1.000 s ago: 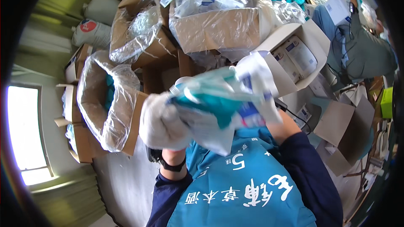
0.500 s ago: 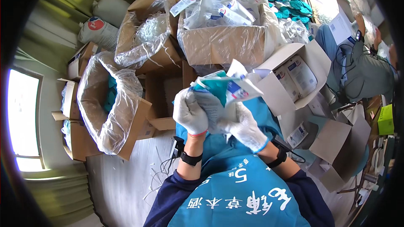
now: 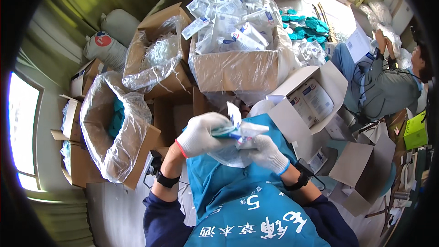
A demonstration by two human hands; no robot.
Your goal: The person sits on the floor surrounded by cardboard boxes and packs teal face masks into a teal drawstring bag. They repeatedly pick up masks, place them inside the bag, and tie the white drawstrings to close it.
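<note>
Both of my hands wear white knit gloves and are in front of my blue apron (image 3: 238, 210). They hold a packet (image 3: 228, 157) with a white, blue-printed top and a clear lower part. My left hand (image 3: 203, 132) closes around its left side, where a teal folded piece (image 3: 222, 131) shows at the opening. My right hand (image 3: 269, 154) pinches the right side, its fingertips partly behind the packet's upper flap. A torn-looking white flap sticks up between the hands. How far the teal piece goes in is hidden.
Ahead stands a carton (image 3: 238, 71) heaped with packets. To the left, a plastic-lined carton (image 3: 137, 155) holds teal pieces; another (image 3: 178, 75) holds clear material. At right, an open white box (image 3: 336, 84) contains flat packets. A person (image 3: 388, 82) sits beyond it.
My left hand has turned and shifted to the left with its elbow out. The packet has tipped lower and flatter, showing less of the teal piece. The view has shifted slightly.
</note>
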